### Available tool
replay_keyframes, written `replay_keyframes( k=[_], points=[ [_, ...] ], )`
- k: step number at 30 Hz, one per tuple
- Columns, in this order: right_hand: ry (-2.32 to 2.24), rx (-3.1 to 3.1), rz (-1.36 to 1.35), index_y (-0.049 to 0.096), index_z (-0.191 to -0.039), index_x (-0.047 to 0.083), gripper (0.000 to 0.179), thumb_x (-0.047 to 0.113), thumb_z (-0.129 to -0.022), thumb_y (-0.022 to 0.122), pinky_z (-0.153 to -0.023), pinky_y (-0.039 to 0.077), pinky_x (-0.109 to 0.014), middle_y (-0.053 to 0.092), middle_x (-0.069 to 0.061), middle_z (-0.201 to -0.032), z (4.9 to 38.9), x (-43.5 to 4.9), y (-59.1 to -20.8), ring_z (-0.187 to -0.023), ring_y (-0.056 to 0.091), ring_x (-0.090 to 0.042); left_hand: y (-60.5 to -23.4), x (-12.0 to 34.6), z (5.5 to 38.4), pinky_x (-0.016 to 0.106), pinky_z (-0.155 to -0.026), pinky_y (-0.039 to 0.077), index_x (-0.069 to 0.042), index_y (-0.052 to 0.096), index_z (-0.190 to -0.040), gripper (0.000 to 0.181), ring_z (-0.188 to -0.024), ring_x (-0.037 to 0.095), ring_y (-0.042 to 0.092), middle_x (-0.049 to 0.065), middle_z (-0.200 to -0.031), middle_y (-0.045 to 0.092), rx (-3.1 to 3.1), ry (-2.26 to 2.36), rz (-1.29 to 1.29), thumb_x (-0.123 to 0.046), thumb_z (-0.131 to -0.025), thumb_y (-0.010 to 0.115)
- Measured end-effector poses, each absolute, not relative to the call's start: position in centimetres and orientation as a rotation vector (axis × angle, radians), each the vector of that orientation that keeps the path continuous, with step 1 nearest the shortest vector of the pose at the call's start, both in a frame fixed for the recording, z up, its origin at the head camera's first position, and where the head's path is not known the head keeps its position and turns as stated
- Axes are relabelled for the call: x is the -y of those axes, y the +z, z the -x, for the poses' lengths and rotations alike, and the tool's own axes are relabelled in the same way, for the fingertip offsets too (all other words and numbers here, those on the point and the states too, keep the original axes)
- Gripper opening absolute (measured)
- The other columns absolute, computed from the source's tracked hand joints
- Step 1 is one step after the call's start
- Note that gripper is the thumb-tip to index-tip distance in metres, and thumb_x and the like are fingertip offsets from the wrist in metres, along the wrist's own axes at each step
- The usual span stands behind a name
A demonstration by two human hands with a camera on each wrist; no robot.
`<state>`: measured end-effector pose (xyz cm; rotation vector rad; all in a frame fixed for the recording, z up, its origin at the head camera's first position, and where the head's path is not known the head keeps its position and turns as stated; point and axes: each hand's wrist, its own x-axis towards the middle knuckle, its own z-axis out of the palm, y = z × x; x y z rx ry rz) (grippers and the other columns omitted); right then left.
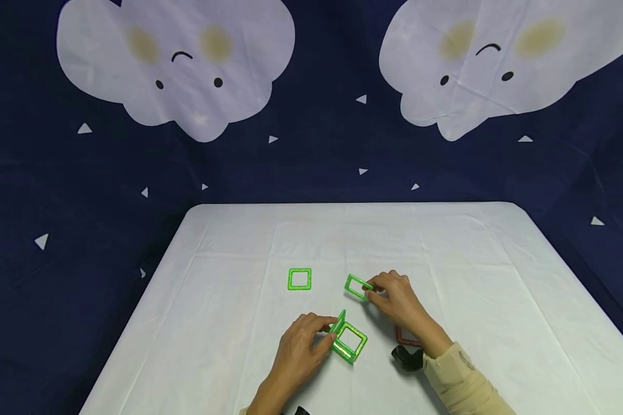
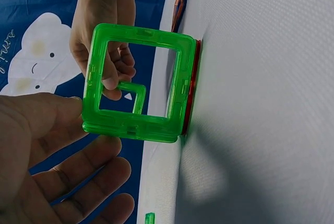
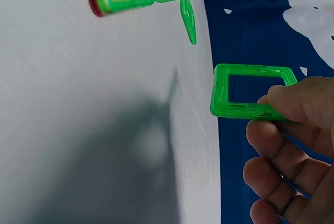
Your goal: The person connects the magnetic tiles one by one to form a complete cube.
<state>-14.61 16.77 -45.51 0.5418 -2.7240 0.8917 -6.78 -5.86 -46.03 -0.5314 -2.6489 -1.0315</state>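
My left hand (image 1: 300,349) pinches an upright green square magnetic tile (image 2: 180,85) by its edge, between thumb and fingertips. That tile stands along one side of a flat green square tile (image 1: 362,346); in the left wrist view a red tile (image 2: 192,88) shows edge-on beneath. To the right and farther back, my right hand (image 1: 401,300) holds another green square tile (image 3: 221,91) between thumb and index finger, tilted and raised over the table. The right hand's other fingers are loosely bent below it.
One more green square tile (image 1: 299,288) lies flat at the back left. A red-brown tile (image 1: 408,342) is partly covered by the right forearm, near a black wrist device (image 1: 407,358). White cloth covers the table (image 1: 213,288); a dark blue cloud-printed curtain (image 1: 322,161) hangs behind.
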Motion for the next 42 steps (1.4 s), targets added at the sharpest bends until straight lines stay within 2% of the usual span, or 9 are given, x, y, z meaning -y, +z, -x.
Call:
replay_keyframes(
  k=[42],
  points=[
    [0.952,2.684,-0.439,0.071,-0.081,0.017,0.009,0.012,-0.076,0.076,-0.072,0.033,-0.030,0.066,0.009,-0.075,11.2,-17.3,-46.7,-0.073,0.051,-0.007,-46.1,5.8,6.8,0.019,-0.066,0.045,-0.020,0.071,-0.103,0.024,-0.079,0.005,0.057,-0.008,-0.085,0.067,2.615,-1.042,0.549,-0.017,-0.080,0.073]
  ],
)
